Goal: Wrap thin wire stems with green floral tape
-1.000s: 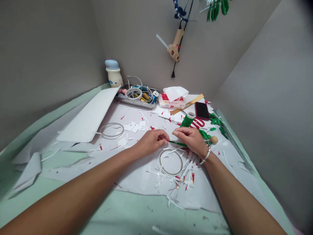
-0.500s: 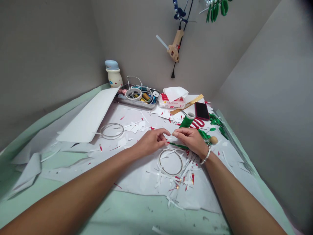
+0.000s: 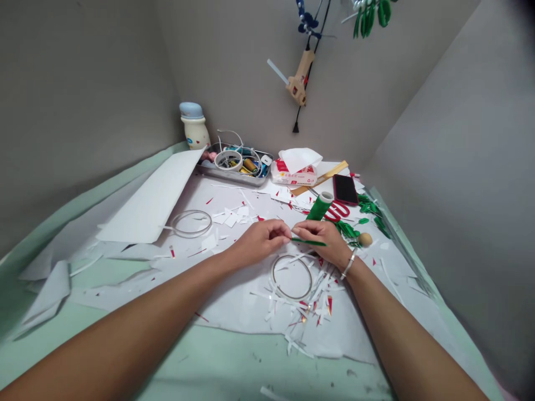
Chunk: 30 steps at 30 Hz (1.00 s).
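My left hand [image 3: 264, 242] pinches the end of a thin green strip [image 3: 309, 242] between thumb and forefinger. The strip points right and passes in front of my right hand [image 3: 328, 240]. My right fingers are closed close beside the left fingertips; what they pinch is too small to make out. Just behind the right hand a spool of green thread [image 3: 320, 206] stands tilted. Green leaf-shaped pieces [image 3: 348, 229] and a round tan ball [image 3: 365, 239] lie to its right. Below the hands a ring of wire [image 3: 291, 277] rests on the paper among white and red scraps.
At the back sit a metal tray [image 3: 246, 179] of spools, a tissue pack [image 3: 293, 172], a phone [image 3: 345, 189] and red-handled scissors [image 3: 336, 211]. A white sheet [image 3: 152, 200] and coiled wire [image 3: 191, 223] lie left. A glue gun [image 3: 300, 78] hangs on the wall.
My right fingers have come in against the left fingertips, closing the small gap. The green strip now lies in front of the right hand, with more of it showing.
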Available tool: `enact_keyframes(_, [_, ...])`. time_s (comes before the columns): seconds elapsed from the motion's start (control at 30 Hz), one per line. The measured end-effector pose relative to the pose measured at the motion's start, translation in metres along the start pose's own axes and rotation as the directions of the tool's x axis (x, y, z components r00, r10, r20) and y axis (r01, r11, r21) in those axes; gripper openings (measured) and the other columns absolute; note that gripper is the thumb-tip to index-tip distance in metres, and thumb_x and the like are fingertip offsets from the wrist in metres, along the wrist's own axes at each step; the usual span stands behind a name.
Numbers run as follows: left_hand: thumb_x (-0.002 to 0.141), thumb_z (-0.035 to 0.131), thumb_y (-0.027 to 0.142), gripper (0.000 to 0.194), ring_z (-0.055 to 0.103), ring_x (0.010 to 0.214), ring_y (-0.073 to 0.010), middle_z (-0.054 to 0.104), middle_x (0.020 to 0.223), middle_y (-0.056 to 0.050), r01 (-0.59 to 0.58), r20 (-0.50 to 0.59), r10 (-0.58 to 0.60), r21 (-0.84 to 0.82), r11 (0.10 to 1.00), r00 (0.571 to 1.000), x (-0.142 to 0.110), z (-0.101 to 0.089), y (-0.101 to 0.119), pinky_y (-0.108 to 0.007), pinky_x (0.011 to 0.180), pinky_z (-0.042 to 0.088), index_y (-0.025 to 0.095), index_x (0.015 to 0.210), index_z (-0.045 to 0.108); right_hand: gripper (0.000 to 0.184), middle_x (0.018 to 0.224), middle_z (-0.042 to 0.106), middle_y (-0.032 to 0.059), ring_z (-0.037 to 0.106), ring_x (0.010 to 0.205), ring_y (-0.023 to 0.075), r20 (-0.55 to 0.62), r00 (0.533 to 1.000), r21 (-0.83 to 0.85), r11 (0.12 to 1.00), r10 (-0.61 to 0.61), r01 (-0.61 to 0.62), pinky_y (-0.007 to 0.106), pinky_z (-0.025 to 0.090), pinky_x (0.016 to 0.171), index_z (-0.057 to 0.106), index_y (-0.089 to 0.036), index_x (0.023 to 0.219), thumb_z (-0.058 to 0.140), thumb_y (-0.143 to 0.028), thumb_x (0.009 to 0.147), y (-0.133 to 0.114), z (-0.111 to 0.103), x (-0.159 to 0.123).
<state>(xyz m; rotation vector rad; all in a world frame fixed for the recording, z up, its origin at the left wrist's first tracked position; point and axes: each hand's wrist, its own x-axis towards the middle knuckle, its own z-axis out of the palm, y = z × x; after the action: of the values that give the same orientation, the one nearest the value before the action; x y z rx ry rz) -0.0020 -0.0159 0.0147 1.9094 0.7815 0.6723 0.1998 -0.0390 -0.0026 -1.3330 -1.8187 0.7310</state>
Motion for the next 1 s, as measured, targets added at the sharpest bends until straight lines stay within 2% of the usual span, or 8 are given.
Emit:
enact_keyframes(0.13, [0.079, 0.050, 0.024, 0.013, 0.051, 0.062, -0.0106, 0.058, 0.070, 0.001, 0.029, -0.148, -0.025, 0.027, 0.999, 0.989, 0.004, -0.004, -0.007, -0.022, 0.058, 0.039, 0.016, 0.084, 0.059, 0.022, 0.069, 0.068, 0.0002, 0.057, 0.061, 0.0118, 0.105, 0.990, -0.176, 0.978, -0.096, 0.114, 0.021, 0.040, 0.057, 0.073, -0.018, 0.084, 0.055, -0.031, 0.084, -0.007, 0.007, -0.004])
enact_keyframes(0.3, [0.077, 0.049, 0.020, 0.012, 0.054, 0.067, -0.0135, 0.062, 0.075, -0.001, 0.109, -0.292, -0.024, 0.278, 0.954, 0.956, 0.006, -0.006, -0.014, -0.025, 0.063, 0.040, 0.017, 0.080, 0.060, 0.018, 0.083, 0.073, 0.0027, 0.064, 0.073, 0.0132, 0.124, 0.955, -0.248, 0.923, -0.270, 0.293, 0.022, 0.044, 0.069, 0.073, -0.020, 0.086, 0.056, -0.025, 0.084, -0.021, 0.012, -0.008])
enact_keyframes(0.5, [0.077, 0.049, 0.017, 0.012, 0.053, 0.071, -0.0153, 0.060, 0.079, -0.002, -0.020, -0.091, 0.070, 0.460, 0.888, 0.993, 0.001, -0.001, -0.010, -0.027, 0.065, 0.038, 0.018, 0.079, 0.061, 0.019, 0.077, 0.071, 0.0039, 0.062, 0.068, 0.0144, -0.016, 0.954, -0.260, 0.923, -0.298, 0.284, 0.024, 0.044, 0.066, 0.073, -0.021, 0.084, 0.056, -0.028, 0.085, -0.021, 0.008, -0.007])
enact_keyframes(0.6, [0.078, 0.050, 0.017, 0.012, 0.052, 0.072, -0.0146, 0.059, 0.078, -0.002, -0.087, 0.003, 0.093, 0.402, 0.911, 0.996, -0.001, 0.001, -0.005, -0.026, 0.067, 0.038, 0.018, 0.080, 0.062, 0.022, 0.078, 0.071, 0.0038, 0.061, 0.066, 0.0148, -0.111, 0.977, -0.162, 0.973, -0.184, 0.165, 0.025, 0.045, 0.063, 0.073, -0.019, 0.082, 0.056, -0.032, 0.084, -0.011, 0.003, -0.003])
enact_keyframes(0.73, [0.079, 0.050, 0.019, 0.010, 0.051, 0.069, -0.0123, 0.057, 0.076, -0.001, -0.066, 0.044, 0.060, 0.161, 0.985, 0.997, -0.001, 0.000, 0.000, -0.024, 0.065, 0.040, 0.017, 0.081, 0.060, 0.026, 0.077, 0.071, 0.0034, 0.059, 0.065, 0.0151, -0.138, 0.989, -0.069, 0.996, -0.057, 0.048, 0.025, 0.045, 0.061, 0.072, -0.016, 0.082, 0.058, -0.039, 0.082, 0.001, -0.003, 0.000])
enact_keyframes(0.87, [0.080, 0.051, 0.023, 0.011, 0.047, 0.061, -0.0092, 0.054, 0.070, 0.002, -0.007, -0.055, 0.004, -0.046, 0.999, 0.998, 0.002, -0.003, -0.002, -0.021, 0.057, 0.037, 0.016, 0.083, 0.057, 0.025, 0.073, 0.070, 0.0024, 0.059, 0.064, 0.0143, -0.016, 0.997, -0.121, 0.990, -0.069, 0.067, 0.023, 0.043, 0.058, 0.073, -0.016, 0.083, 0.056, -0.035, 0.083, -0.001, -0.001, -0.001])
enact_keyframes(0.93, [0.080, 0.051, 0.025, 0.011, 0.049, 0.061, -0.0098, 0.055, 0.069, 0.002, 0.011, -0.145, -0.018, -0.054, 0.998, 0.989, 0.004, -0.004, -0.006, -0.022, 0.057, 0.038, 0.016, 0.084, 0.056, 0.023, 0.075, 0.071, 0.0021, 0.060, 0.064, 0.0137, 0.071, 0.990, -0.169, 0.977, -0.119, 0.129, 0.023, 0.043, 0.059, 0.073, -0.017, 0.083, 0.055, -0.031, 0.084, -0.007, 0.003, -0.003])
enact_keyframes(1.0, [0.080, 0.050, 0.025, 0.012, 0.052, 0.064, -0.0113, 0.057, 0.072, 0.001, 0.040, -0.230, -0.029, 0.044, 0.998, 0.973, 0.006, -0.005, -0.010, -0.023, 0.061, 0.040, 0.016, 0.084, 0.057, 0.020, 0.078, 0.072, 0.0023, 0.061, 0.067, 0.0134, 0.142, 0.972, -0.206, 0.955, -0.185, 0.212, 0.023, 0.043, 0.063, 0.073, -0.019, 0.083, 0.055, -0.027, 0.084, -0.013, 0.008, -0.005])
